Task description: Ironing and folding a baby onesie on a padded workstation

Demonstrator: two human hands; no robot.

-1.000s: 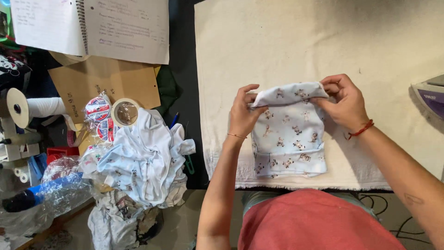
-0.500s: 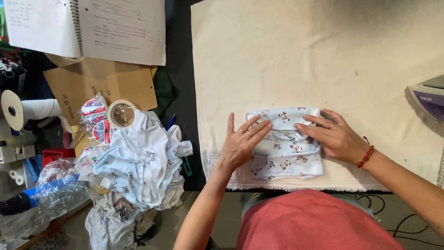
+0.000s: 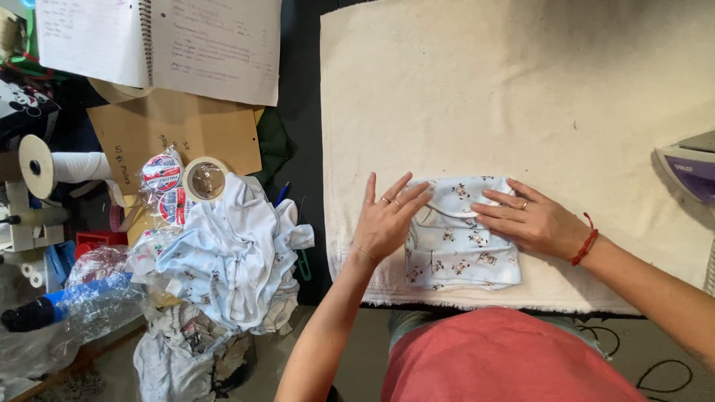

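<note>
Blue folded garment under 2 flat hands: left hand; right hand.

Soft matt cotton knit, pale blue with small printed animals, in the folded garment pressed flat near the front edge of the pad, itself coarse, nubbly cream cloth with a frayed hem. Same soft knit, crumpled, in the heap of garments off the pad's left edge; glossy clear tape roll; matt brown cardboard; smooth white notebook paper; crinkly shiny plastic bag; glossy purple plastic on the iron
</note>
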